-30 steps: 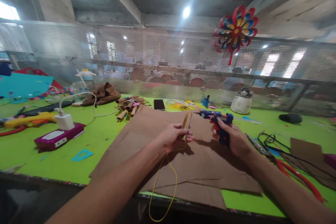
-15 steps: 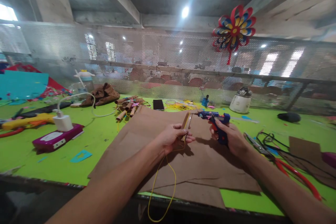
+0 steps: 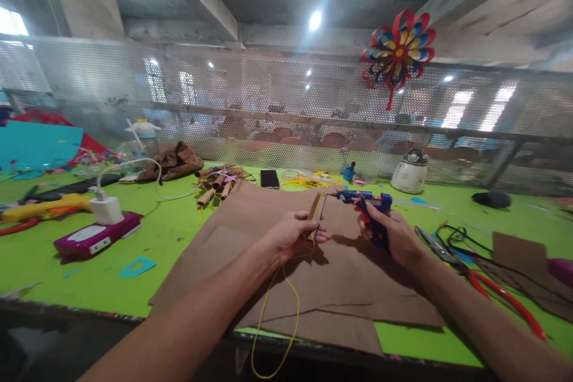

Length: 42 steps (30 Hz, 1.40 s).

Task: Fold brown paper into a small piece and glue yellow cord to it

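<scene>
Between thumb and fingers, my left hand [image 3: 295,233] pinches a narrow brown cardboard strip [image 3: 317,210]. A yellow string [image 3: 297,295] runs along the strip and hangs in a loop past the table's front edge. My right hand [image 3: 394,230] is wrapped round the handle of a dark blue glue gun [image 3: 367,198]. Its nozzle points left and sits at the strip's upper end; whether it touches, I cannot tell. Beneath both hands lies a large sheet of brown cardboard [image 3: 250,274].
Scissors with red handles [image 3: 505,295] and black cable lie at right. A purple power strip [image 3: 101,237] with a white charger stands left. Behind are rolled brown tubes [image 3: 217,185], a phone [image 3: 269,179] and a white jug [image 3: 409,173]. A paper flower [image 3: 400,52] hangs by the mesh.
Both hands, the strip and the glue gun hold almost the same position. The whole view has shifted very slightly.
</scene>
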Each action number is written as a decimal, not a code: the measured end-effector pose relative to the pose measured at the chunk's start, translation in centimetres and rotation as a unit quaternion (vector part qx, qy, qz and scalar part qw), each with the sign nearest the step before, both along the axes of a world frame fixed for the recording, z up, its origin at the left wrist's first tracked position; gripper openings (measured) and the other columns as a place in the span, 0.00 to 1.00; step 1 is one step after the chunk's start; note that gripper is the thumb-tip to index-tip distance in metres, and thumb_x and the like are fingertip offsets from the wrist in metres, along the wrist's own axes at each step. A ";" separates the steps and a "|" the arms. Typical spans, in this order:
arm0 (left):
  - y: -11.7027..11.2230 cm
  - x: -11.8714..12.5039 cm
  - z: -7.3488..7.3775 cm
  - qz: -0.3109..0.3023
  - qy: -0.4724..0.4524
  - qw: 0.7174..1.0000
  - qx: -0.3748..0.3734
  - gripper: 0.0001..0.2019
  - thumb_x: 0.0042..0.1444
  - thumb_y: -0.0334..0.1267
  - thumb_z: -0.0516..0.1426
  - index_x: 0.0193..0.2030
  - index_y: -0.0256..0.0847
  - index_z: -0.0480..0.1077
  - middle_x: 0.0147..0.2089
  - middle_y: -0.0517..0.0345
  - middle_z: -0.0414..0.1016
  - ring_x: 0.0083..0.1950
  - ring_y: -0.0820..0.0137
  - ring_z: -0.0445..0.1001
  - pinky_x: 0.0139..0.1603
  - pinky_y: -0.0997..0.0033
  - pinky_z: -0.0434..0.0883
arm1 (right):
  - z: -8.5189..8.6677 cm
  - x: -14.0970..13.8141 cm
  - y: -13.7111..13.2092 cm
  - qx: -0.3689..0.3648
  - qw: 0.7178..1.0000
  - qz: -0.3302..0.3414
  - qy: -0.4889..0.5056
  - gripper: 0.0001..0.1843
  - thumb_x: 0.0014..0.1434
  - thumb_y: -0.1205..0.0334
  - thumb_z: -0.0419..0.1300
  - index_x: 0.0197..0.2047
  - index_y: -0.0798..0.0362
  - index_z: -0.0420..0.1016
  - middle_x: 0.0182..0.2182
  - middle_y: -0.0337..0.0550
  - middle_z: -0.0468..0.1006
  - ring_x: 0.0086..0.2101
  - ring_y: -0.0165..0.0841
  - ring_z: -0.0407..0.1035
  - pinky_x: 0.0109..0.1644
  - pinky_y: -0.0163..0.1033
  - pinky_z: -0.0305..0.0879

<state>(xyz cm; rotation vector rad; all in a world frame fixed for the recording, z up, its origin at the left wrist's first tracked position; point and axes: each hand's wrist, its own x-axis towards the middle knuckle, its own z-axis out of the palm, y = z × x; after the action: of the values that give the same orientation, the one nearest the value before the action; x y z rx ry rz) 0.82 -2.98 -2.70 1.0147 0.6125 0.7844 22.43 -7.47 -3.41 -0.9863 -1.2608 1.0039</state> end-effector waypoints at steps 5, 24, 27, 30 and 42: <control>0.5 -0.1 -0.4 -0.003 -0.004 1.000 0.004 0.03 0.52 0.24 0.54 0.34 0.29 0.65 0.32 0.47 0.73 0.30 0.71 0.75 0.35 0.72 0.71 | 0.2 -0.2 -0.2 0.000 1.000 0.017 -0.004 0.16 0.55 0.50 0.56 0.33 0.56 0.69 0.21 0.38 0.67 0.20 0.26 0.58 0.23 0.33 0.53; 0.3 0.0 -0.3 -0.032 -0.040 0.999 0.001 0.03 0.51 0.24 0.55 0.34 0.29 0.67 0.32 0.46 0.73 0.31 0.69 0.76 0.34 0.73 0.71 | 0.2 -0.2 -0.3 -0.021 1.000 0.020 -0.005 0.16 0.56 0.49 0.55 0.34 0.56 0.69 0.22 0.40 0.68 0.20 0.26 0.59 0.23 0.33 0.53; 0.1 -0.1 0.0 -0.026 -0.028 0.999 0.008 0.03 0.51 0.24 0.55 0.34 0.29 0.66 0.32 0.45 0.74 0.32 0.68 0.76 0.34 0.72 0.71 | 0.1 -0.3 -0.4 -0.021 0.999 0.027 -0.008 0.16 0.56 0.49 0.55 0.33 0.56 0.69 0.22 0.40 0.68 0.20 0.26 0.58 0.22 0.33 0.53; -0.1 -0.2 0.3 -0.020 -0.025 0.999 0.013 0.03 0.51 0.25 0.55 0.34 0.29 0.67 0.31 0.45 0.74 0.31 0.68 0.76 0.34 0.72 0.71 | 0.0 -0.4 -0.5 -0.020 0.999 0.035 -0.010 0.16 0.56 0.50 0.55 0.33 0.56 0.68 0.22 0.39 0.68 0.20 0.26 0.58 0.23 0.33 0.54; 0.1 -0.5 0.2 -0.029 -0.051 0.998 0.014 0.03 0.50 0.23 0.55 0.33 0.29 0.67 0.31 0.46 0.73 0.30 0.70 0.75 0.36 0.71 0.71 | 0.0 -0.7 -0.8 -0.012 0.998 0.056 -0.036 0.16 0.57 0.50 0.54 0.34 0.56 0.69 0.22 0.39 0.67 0.20 0.26 0.57 0.24 0.34 0.54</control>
<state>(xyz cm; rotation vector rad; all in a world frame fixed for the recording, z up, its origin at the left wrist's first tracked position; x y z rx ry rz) 0.29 -2.90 -2.46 1.0063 0.4838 0.7913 21.73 -8.26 -3.40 -0.9861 -1.3801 1.0804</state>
